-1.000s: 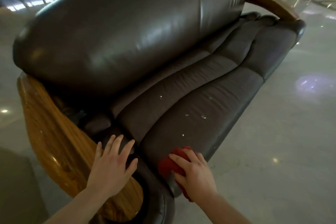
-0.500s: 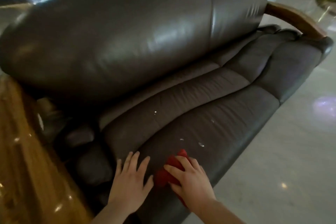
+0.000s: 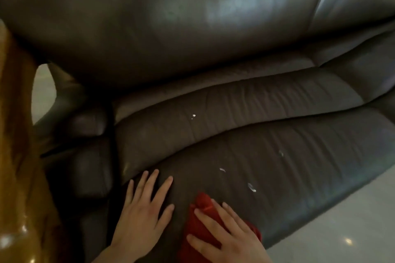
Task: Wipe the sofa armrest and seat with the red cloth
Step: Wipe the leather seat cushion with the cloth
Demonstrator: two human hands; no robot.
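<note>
Red cloth [image 3: 203,202]: soft crumpled fabric, lying bunched on the front roll of the seat [image 3: 288,151], towards its left end and close to the front edge. Being pressed down under the right hand [image 3: 228,241], fingers straight and spread across the folds, not curling round them. Poking out in a small peak beyond the fingertips.

Left hand [image 3: 142,220]: resting palm-down on bare leather just beside the cloth, apart from it. Fingers straight and fanned, gripping nothing.

Seat: dark brown leather, matte and finely creased, swelling in long rounded rolls running left to right.

White flecks [image 3: 251,187]: small, irregular, sitting scattered on the front roll to the right of the cloth. One more lying further back on the second roll.

Backrest [image 3: 171,17]: large, smooth, bulging, glossier than the seat, catching pale reflections. Seam running down at upper right.

Padded blocks [image 3: 89,168]: same leather, squarish with rounded corners, sitting between seat and armrest.

Armrest [image 3: 17,156]: polished amber wood, glossy, curving down the left edge of the view, blurred.

Floor [image 3: 333,226]: pale, shiny, showing at lower right.
</note>
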